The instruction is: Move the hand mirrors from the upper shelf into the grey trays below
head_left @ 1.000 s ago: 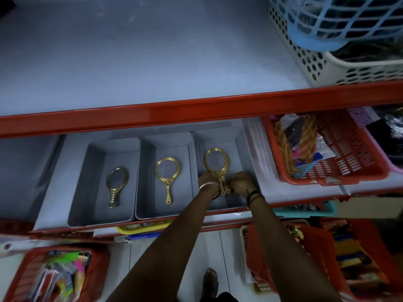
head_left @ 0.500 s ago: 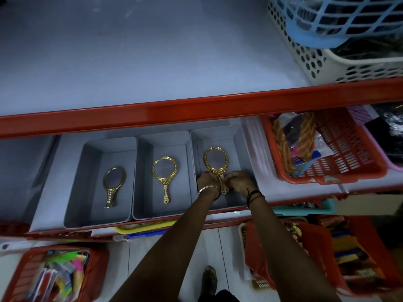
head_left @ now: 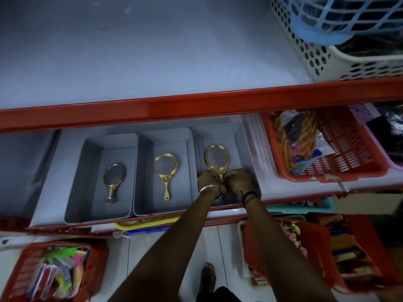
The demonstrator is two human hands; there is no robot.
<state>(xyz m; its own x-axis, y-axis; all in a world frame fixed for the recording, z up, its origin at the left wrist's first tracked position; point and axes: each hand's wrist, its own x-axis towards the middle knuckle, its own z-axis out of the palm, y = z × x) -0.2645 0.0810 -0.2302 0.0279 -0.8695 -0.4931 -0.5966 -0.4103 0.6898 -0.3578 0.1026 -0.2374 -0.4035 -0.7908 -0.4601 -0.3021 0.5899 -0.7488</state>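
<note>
Left hand (head_left: 208, 179) and right hand (head_left: 238, 180) pinch the gold hand mirror (head_left: 217, 159) by its mostly hidden handle, inside the right grey tray (head_left: 239, 138); the tray's front edge is covered by forearms.

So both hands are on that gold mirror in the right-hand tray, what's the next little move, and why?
Probably let go and draw both hands back. The left hand and right hand pinch the handle of the third hand mirror, which seems to lie inside the right grey tray. The other two trays each hold a mirror, and the visible upper shelf shows none left.
</note>
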